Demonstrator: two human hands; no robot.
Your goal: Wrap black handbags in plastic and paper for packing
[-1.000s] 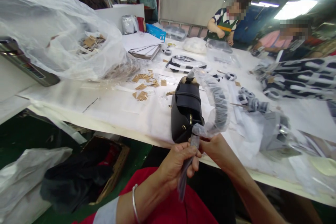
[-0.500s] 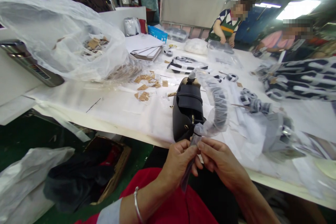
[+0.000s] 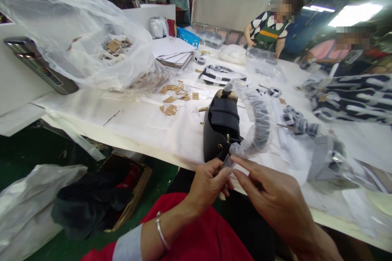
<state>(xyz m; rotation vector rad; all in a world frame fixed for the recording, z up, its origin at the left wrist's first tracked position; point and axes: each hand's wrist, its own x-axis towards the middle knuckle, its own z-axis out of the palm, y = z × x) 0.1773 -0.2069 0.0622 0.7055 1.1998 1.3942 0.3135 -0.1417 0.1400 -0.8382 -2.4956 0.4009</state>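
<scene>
Left hand (image 3: 209, 184) pinching the twisted film tail of plastic-wrapped strap (image 3: 261, 119) above black handbag (image 3: 219, 132); right hand (image 3: 272, 195) open, extended just beside it.

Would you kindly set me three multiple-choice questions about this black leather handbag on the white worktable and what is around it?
1. Where do the small brown kraft-paper tags lie relative to the black leather handbag?
A) Inside it
B) Beside it on the white worktable
C) On the floor

2. How many silver bangles are on the wrist of the left hand?
A) None
B) One
C) Three

3. The long strap arching over the handbag is:
A) Bare
B) Coiled in a box
C) Wrapped in clear plastic

Answers:
1. B: the tags lie on the worktable.
2. B: a single bangle shows.
3. C: clear plastic covers it, its end in the left hand.
</scene>
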